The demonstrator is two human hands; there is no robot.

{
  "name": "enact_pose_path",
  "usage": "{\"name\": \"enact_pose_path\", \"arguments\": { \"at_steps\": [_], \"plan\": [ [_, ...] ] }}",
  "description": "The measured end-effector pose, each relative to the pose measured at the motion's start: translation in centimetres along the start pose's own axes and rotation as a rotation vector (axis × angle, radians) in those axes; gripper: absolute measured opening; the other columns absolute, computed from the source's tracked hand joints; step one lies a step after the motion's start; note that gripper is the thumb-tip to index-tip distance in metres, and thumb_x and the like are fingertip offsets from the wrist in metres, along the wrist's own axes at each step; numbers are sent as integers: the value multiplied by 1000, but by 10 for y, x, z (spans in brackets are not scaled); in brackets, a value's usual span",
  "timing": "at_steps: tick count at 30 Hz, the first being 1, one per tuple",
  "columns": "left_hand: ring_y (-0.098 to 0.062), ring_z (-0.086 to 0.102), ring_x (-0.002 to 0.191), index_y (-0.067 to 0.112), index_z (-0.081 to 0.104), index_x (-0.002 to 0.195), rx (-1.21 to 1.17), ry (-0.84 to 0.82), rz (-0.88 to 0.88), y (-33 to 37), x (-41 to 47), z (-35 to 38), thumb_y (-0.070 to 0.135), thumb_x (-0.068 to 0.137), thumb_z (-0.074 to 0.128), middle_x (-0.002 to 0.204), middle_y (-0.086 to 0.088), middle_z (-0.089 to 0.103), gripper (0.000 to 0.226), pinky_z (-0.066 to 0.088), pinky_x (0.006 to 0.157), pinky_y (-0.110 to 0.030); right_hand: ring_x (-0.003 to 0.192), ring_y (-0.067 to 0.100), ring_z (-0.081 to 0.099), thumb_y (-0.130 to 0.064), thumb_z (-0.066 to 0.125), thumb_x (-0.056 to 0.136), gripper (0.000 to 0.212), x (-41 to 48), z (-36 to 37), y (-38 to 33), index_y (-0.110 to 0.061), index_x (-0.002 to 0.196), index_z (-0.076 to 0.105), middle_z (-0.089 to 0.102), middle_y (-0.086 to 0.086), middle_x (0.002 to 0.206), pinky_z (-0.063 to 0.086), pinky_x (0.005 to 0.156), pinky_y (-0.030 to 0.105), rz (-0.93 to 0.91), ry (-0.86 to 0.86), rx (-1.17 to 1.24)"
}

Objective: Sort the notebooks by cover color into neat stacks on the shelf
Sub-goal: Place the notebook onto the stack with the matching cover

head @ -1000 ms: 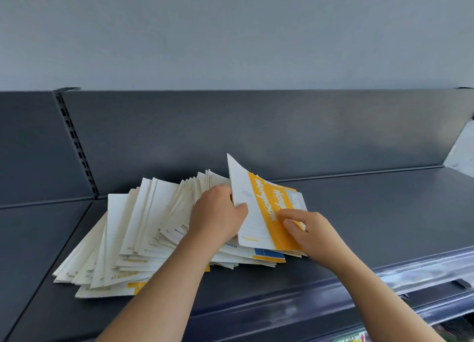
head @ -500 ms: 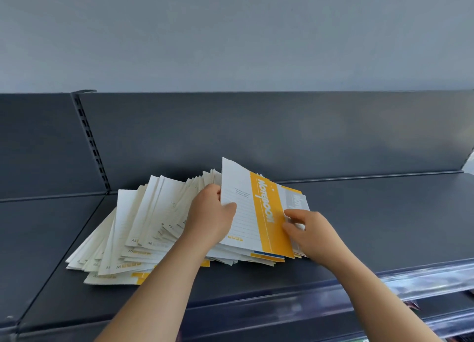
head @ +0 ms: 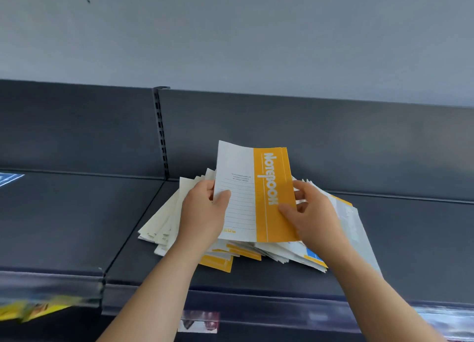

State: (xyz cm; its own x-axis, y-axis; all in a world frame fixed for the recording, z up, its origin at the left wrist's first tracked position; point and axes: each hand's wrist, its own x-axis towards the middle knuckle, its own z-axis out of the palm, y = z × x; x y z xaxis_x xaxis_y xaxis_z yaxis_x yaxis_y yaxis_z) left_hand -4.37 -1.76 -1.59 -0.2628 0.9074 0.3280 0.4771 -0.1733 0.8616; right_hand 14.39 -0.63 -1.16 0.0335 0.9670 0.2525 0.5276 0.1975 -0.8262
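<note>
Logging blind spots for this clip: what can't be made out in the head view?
Head view:
Notebook pile: most cover colours hidden under the held yellow notebook, left hand and right hand.
Small print on the yellow notebook: too small to read.
Yellow items below the shelf, lower left: blurred, cut off by the frame edge.

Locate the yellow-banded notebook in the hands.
Head view, centre: the yellow-banded notebook is held between the left hand and right hand, just above the fanned pile on the dark shelf.
</note>
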Motion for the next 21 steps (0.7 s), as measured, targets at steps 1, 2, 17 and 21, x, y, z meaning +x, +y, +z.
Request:
{"name": "enact_pose_path", "arguments": {
  "at_steps": [1, 2, 17, 21],
  "plan": [
    [-4, 63, 86, 18, 64, 108, 0, 19, -5, -2, -1, -11, 21, 95, 51, 101, 12, 67, 19, 46, 53, -9, 86, 11, 60, -27, 61, 90, 46, -1, 9, -8, -27, 132, 43, 57, -10, 108, 53, 69, 25, -13, -12, 2],
    [-4, 62, 83, 18, 64, 105, 2, 38, -19, -5, -2, -23, 21, 95, 50, 98, 12, 66, 17, 46, 53, -10, 87, 12, 61, -27, 60, 90, 45, -1, 19, -15, -28, 132, 43, 56, -11, 107, 53, 70, 27, -23, -27, 1],
    [1, 57, 87, 34, 53, 111, 106, 57, -177, -95, -12, -253, 8, 95, 46, 98, 23, 58, 31, 39, 50, -4, 85, 7, 61, -19, 64, 86, 40, -32, 224, -141, -24, 123, 51, 61, -14, 99, 53, 68, 27, -136, -212, 85],
    [1, 58, 86, 30, 59, 110, 199, 101, -169, -126, -14, -311, 11, 95, 50, 100, 21, 61, 26, 40, 48, -4, 87, 5, 61, -19, 66, 85, 42, -47, 281, -168, -23, 123, 52, 63, -12, 102, 50, 65, 21, -108, -260, 114]
  ]
}}
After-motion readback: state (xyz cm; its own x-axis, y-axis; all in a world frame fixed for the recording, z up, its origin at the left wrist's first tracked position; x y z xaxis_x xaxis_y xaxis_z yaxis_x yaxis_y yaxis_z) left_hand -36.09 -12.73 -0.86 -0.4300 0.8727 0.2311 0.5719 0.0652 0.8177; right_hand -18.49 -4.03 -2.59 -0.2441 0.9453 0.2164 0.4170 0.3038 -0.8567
